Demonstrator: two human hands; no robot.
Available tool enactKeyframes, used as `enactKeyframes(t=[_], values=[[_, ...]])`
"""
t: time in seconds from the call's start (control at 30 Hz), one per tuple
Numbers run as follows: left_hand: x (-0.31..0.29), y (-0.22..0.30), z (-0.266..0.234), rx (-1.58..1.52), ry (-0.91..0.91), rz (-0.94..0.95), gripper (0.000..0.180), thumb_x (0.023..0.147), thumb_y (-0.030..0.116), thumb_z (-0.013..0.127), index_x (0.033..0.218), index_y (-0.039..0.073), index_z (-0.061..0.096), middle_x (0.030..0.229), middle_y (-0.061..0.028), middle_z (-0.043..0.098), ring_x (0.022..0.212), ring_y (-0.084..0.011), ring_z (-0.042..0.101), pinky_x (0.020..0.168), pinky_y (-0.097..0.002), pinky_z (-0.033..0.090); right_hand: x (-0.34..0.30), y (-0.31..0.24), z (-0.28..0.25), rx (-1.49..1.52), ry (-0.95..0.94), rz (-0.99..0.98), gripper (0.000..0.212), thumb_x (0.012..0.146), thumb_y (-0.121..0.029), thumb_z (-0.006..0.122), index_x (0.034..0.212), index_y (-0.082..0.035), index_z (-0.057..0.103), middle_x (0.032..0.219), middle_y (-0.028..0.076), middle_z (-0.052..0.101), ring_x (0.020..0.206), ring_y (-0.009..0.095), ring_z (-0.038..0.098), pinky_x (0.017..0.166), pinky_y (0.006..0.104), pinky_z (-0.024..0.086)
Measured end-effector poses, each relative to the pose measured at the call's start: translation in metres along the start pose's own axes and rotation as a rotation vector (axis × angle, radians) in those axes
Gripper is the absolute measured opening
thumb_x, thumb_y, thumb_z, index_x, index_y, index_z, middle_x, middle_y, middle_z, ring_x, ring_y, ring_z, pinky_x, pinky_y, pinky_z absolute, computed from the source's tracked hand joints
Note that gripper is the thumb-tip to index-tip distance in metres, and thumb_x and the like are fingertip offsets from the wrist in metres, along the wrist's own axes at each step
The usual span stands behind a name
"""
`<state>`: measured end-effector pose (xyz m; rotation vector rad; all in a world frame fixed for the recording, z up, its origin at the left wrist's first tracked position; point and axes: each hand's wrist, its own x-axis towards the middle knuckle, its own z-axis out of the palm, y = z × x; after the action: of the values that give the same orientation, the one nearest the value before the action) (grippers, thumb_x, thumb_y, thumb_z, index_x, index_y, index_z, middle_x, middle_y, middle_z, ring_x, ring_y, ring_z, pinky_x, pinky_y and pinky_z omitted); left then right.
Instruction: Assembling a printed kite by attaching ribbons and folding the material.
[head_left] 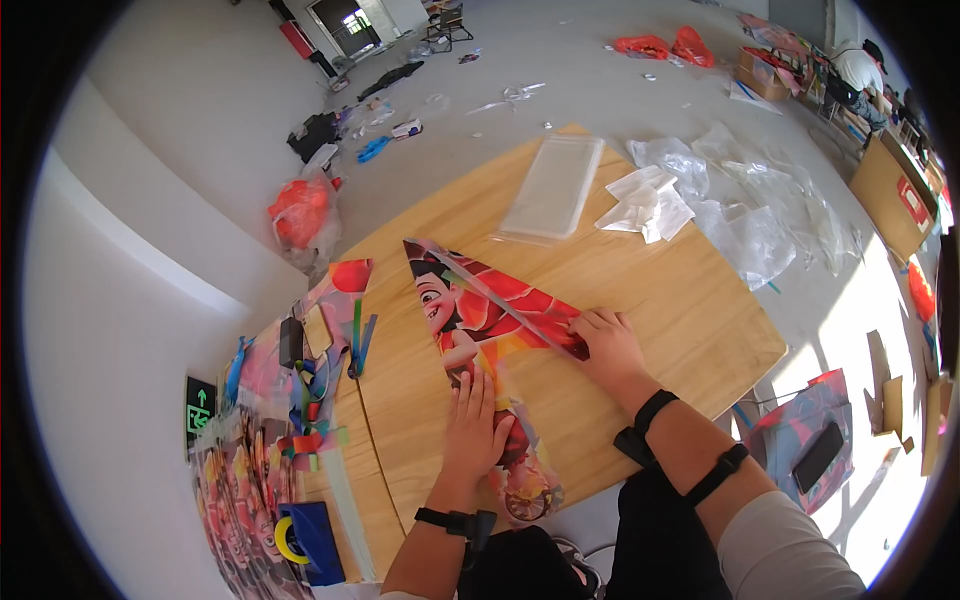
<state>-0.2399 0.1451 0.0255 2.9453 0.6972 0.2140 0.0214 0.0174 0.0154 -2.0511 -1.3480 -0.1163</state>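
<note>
A cartoon-printed sheet (470, 305), red and yellow with a pointed top, looks like a kite and lies folded on the wooden table (660, 340). A narrow pale strip runs slantwise across its upper part. My left hand (474, 428) rests on the lower part with its fingers stretched out flat. At the right-hand corner of the kite, my right hand (606, 345) has its fingers curled onto the edge, pinching it. Its fingertips are partly hidden. The kite's lower end reaches the table's near edge, and part of it looks see-through.
A clear plastic packet (560, 185) and crumpled white film (648, 203) lie at the table's far side. On the left are colored ribbons (325, 385), a blue tape dispenser (318, 540) and hanging printed sheets (235, 500). Plastic bags (750, 210) litter the floor. Another person (858, 75) sits far right.
</note>
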Motion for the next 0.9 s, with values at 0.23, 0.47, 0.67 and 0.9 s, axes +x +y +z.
enactKeyframes(t=[0.23,0.47,0.67,0.9], values=[[0.000,-0.001,0.002,0.010,0.006,0.031,0.070,0.103,0.042,0.050,0.160,0.005,0.032,0.167,-0.0175,0.028,0.155,-0.0359,0.025,0.125,-0.0489,0.024,0.003,-0.005,-0.005,0.005,-0.036,0.017,0.032,0.076,-0.015,0.080,0.106,-0.012,0.070,0.115,0.002,0.069,0.118,0.024,0.059,0.099,0.0410,0.043],[0.001,0.001,-0.001,-0.045,0.015,0.039,0.066,0.103,0.040,0.049,0.158,0.007,0.036,0.166,-0.0174,0.031,0.154,-0.0375,0.027,0.125,-0.0490,0.024,0.000,0.001,0.000,-0.051,0.081,-0.135,0.039,0.069,-0.010,0.080,0.107,-0.012,0.070,0.114,0.002,0.069,0.117,0.026,0.060,0.102,0.0428,0.044],[-0.003,0.000,-0.002,-0.037,0.044,0.025,0.065,0.103,0.041,0.049,0.158,0.009,0.036,0.166,-0.0158,0.030,0.154,-0.0343,0.027,0.125,-0.0480,0.024,0.012,-0.031,-0.024,-0.132,0.023,-0.261,0.045,0.061,-0.013,0.085,0.104,-0.013,0.072,0.113,0.002,0.068,0.112,0.025,0.061,0.102,0.0429,0.045],[-0.005,0.001,0.000,-0.085,0.104,0.025,0.065,0.104,0.041,0.048,0.158,0.008,0.036,0.165,-0.0163,0.032,0.154,-0.0344,0.027,0.125,-0.0479,0.024,0.005,-0.067,-0.016,-0.134,-0.110,-0.419,0.049,0.063,-0.018,0.085,0.109,-0.013,0.069,0.112,0.001,0.064,0.113,0.023,0.059,0.101,0.0406,0.045]])
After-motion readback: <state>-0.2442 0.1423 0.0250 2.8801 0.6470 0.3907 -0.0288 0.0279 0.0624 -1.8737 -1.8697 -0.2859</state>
